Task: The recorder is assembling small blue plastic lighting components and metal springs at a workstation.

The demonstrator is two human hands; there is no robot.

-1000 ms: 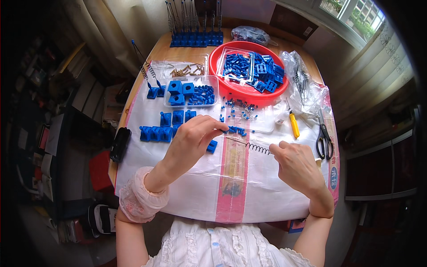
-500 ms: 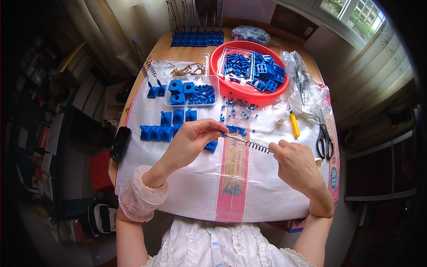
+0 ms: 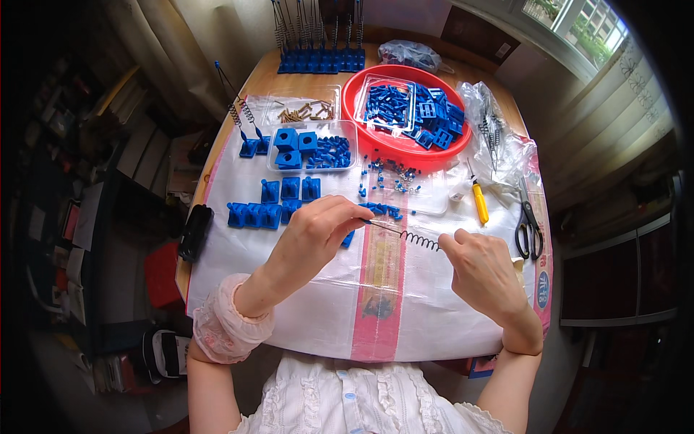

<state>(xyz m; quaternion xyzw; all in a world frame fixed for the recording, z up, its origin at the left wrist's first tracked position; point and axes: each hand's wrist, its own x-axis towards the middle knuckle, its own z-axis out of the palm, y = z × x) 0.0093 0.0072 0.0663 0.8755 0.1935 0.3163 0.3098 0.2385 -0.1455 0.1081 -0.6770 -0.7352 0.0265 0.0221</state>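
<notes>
Between my hands stretches a dark coil spring (image 3: 419, 240) with a straight wire end. My left hand (image 3: 318, 230) pinches the tip of that wire, where a small dark piece shows at the fingertips. The coiled end is gripped in the closed fingers of my right hand (image 3: 483, 269), which hide the rest of it. Blue plastic bases (image 3: 254, 215) with short posts stand in rows just left of my left hand, which partly covers some of them. Small blue caps (image 3: 383, 210) lie scattered beyond my fingers.
A red basin (image 3: 463, 148) holds many blue parts. Nearby are a clear box (image 3: 316, 168) of blue pieces, brass screws (image 3: 307, 112), a yellow-handled screwdriver (image 3: 479, 204), scissors (image 3: 530, 230) and a bag of springs (image 3: 491, 130). Assembled springs on blue bases (image 3: 322, 62) stand at the back.
My left hand has rolled slightly, its back now turned more upward, with the wire tip still pinched. The right hand and spring have hardly moved.
</notes>
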